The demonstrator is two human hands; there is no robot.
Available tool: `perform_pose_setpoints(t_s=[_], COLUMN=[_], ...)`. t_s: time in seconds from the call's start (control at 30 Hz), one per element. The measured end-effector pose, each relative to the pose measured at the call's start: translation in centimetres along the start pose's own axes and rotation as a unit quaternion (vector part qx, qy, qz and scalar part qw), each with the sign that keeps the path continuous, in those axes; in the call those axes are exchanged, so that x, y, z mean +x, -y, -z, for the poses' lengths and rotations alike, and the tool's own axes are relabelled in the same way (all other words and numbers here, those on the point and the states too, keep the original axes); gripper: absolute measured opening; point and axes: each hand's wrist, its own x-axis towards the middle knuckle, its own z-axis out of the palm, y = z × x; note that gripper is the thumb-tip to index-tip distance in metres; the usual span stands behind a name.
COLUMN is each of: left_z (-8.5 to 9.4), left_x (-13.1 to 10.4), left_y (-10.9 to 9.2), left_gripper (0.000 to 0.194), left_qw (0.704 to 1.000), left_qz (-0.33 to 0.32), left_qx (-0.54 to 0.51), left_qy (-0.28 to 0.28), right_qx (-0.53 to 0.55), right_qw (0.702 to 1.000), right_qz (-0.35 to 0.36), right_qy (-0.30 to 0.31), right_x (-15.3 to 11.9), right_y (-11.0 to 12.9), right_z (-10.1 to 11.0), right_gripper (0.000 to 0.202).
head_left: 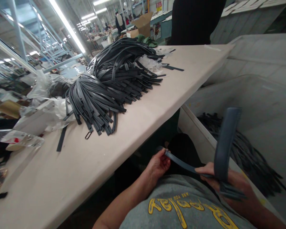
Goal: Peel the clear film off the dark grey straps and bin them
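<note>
A dark grey strap [182, 163] runs between my two hands in front of my lap. My left hand [157, 165] pinches one end of it between thumb and fingers. My right hand [238, 184] is closed round the strap farther along, where it lies folded in several layers. From that grip a wide curved length of the strap stands up. On the table to my left lies a big heap of similar dark straps [92, 105], with their cut ends towards me. The strap's layers hide part of my right fingers.
The pale table [90, 168] runs diagonally, its edge close to my left arm. A small black buckle [88, 135] and a loose strap piece [61, 139] lie on it. At right, a large whitish bin [259, 105] holds more straps [255, 159]. A person in black [195, 22] is beyond the table.
</note>
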Motion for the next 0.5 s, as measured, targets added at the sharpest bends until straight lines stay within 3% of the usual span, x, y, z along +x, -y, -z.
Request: perform_pose_setpoints(t_s=[0.13, 0.3, 0.4, 0.5], left_z=[-0.1, -0.4, -0.9, -1.3], left_x=[-0.2, -1.0, -2.0, -2.5], left_y=[0.4, 1.0, 1.3, 1.4], left_gripper=[0.014, 0.014, 0.009, 0.015], left_qw=[0.999, 0.993, 0.987, 0.976], left_qz=[0.024, 0.053, 0.062, 0.087], left_qx=[0.012, 0.043, 0.056, 0.056], left_qy=[0.027, 0.095, 0.140, 0.189], right_qx=[0.044, 0.047, 0.056, 0.053], right_qw=[0.997, 0.994, 0.992, 0.994], right_qz=[0.055, 0.090, 0.078, 0.031], right_qy=[0.030, 0.050, 0.077, 0.086], right_x=[2.5, 4.9, 5.4, 5.1], right_y=[0.2, -1.7, -2.4, -2.2], right_z=[-1.5, -3.8, -4.3, -3.4], right_gripper=[0.018, 0.023, 0.025, 0.027])
